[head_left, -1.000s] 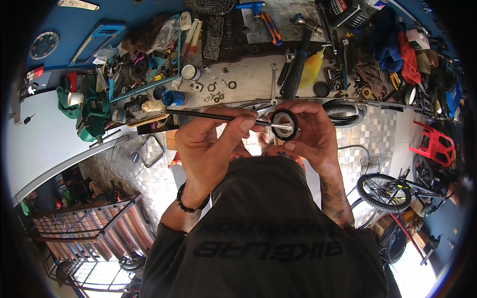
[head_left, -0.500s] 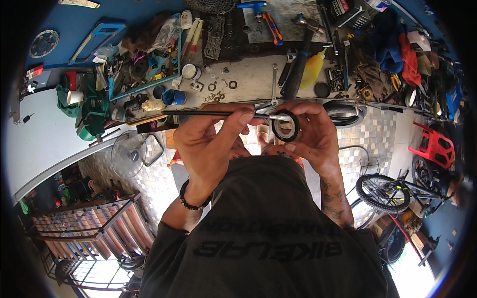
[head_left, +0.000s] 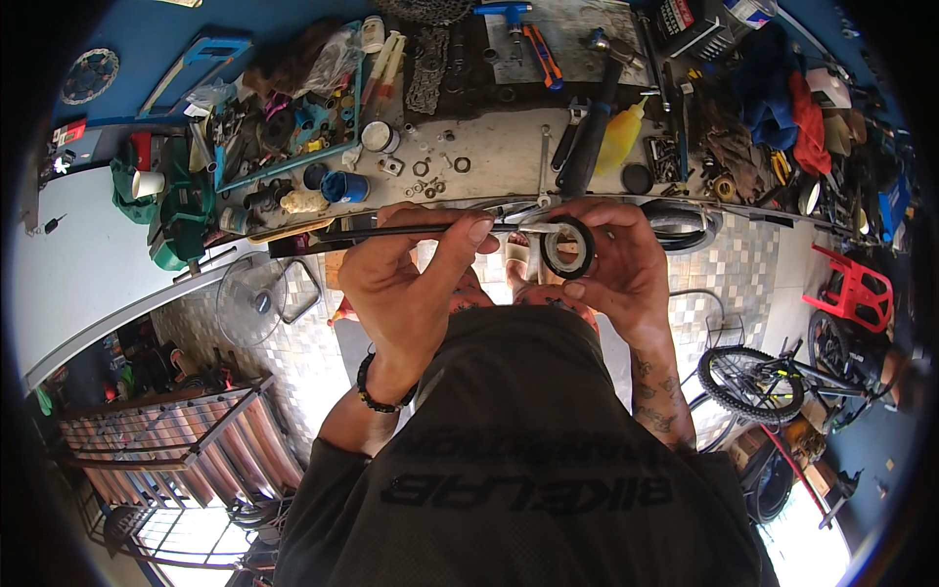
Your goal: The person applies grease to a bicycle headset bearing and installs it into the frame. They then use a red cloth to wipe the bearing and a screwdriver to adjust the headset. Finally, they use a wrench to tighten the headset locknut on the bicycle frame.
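Note:
My left hand (head_left: 411, 274) pinches a thin, dark-handled brush (head_left: 391, 232) between thumb and fingers, its shaft lying almost level. The brush's pale tip reaches the near-left rim of a black ring-shaped part (head_left: 589, 256). Whitish, grease-like stuff coats the inside of this ring. My right hand (head_left: 626, 264) grips the ring by its right side, thumb below and fingers above, with the opening turned toward me. Both hands are in front of my body, just short of the workbench (head_left: 479, 147) edge. Whether the bristles press on the ring is too small to tell.
On the bench lie a blue tin (head_left: 344, 187), a white tub (head_left: 380, 137), several nuts (head_left: 462, 164), a wrench (head_left: 545, 166), a hammer (head_left: 592, 127) and a yellow bottle (head_left: 619, 137). A fan (head_left: 256, 301) stands lower left; a bicycle (head_left: 753, 382) and red stool (head_left: 853, 289) are at right.
The brush tip has drawn back slightly from inside the ring toward its left rim. The ring has shifted a little to the right and now faces me more fully.

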{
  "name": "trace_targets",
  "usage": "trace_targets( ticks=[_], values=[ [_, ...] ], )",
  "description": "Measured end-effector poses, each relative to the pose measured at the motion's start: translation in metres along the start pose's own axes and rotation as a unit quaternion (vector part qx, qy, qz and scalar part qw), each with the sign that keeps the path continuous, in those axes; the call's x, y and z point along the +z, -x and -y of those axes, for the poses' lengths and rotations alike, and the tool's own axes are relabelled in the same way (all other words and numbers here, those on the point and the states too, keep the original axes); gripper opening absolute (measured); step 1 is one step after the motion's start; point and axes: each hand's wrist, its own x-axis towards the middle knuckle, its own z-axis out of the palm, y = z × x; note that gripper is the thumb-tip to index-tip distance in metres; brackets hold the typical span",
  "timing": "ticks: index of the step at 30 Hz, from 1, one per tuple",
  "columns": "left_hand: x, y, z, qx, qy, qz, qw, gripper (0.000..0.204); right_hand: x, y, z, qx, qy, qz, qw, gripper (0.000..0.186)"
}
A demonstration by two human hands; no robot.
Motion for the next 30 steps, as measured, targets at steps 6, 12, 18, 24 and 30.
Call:
trace_targets(
  ticks=[6,12,18,24,30],
  values=[
    [-0.005,0.005,0.009,-0.005,-0.025,-0.025,0.999,0.010,0.000,-0.001,-0.003,-0.007,0.005,0.004,1.000,0.061],
    [-0.011,0.005,0.014,0.003,-0.068,-0.023,0.997,0.011,0.001,-0.001,-0.004,-0.003,0.009,-0.001,1.000,0.060],
    [-0.009,0.006,0.003,-0.043,-0.004,-0.063,0.997,0.014,0.002,-0.002,-0.004,-0.001,0.006,0.005,1.000,0.061],
    [-0.005,0.003,-0.001,-0.050,0.000,-0.047,0.998,0.017,0.002,-0.002,-0.005,-0.002,0.009,0.004,1.000,0.060],
    [-0.012,0.005,0.005,-0.053,0.004,-0.072,0.996,0.018,0.002,-0.001,-0.005,0.014,0.009,-0.012,1.000,0.061]
  ],
)
